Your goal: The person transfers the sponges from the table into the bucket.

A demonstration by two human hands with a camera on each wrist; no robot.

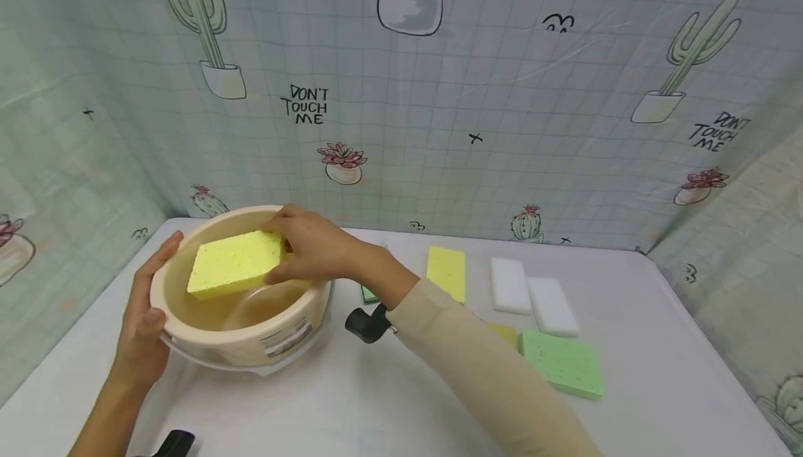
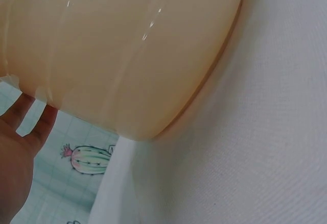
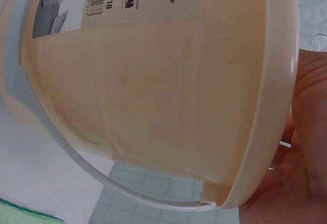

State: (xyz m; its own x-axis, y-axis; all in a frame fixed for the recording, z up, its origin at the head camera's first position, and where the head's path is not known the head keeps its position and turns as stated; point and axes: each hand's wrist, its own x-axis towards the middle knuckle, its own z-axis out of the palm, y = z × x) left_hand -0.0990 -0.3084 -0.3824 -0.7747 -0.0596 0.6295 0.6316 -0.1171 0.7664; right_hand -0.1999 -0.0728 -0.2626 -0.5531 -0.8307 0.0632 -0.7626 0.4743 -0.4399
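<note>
A cream plastic bucket [image 1: 235, 338] stands at the left of the white table, its thin white handle [image 3: 148, 202] hanging down outside. My left hand [image 1: 141, 324] holds the bucket's left side, fingers along the outer wall below the rim; in the left wrist view part of this hand [image 2: 15, 163] shows beside the wall. With my right hand [image 1: 320, 244] I grip the right end of a thick yellow sponge [image 1: 235, 262], tilted within the bucket's mouth. The right wrist view shows my right hand [image 3: 291, 168] at the rim; the sponge is hidden there behind the wall.
Right of the bucket lie a flat yellow sponge [image 1: 447, 272], two white sponges [image 1: 509, 285] and a light green sponge [image 1: 561, 364]. Another yellow piece [image 1: 504, 334] and a green item [image 1: 369, 295] are partly hidden by my right arm. A cactus-print curtain [image 1: 426, 115] surrounds the table.
</note>
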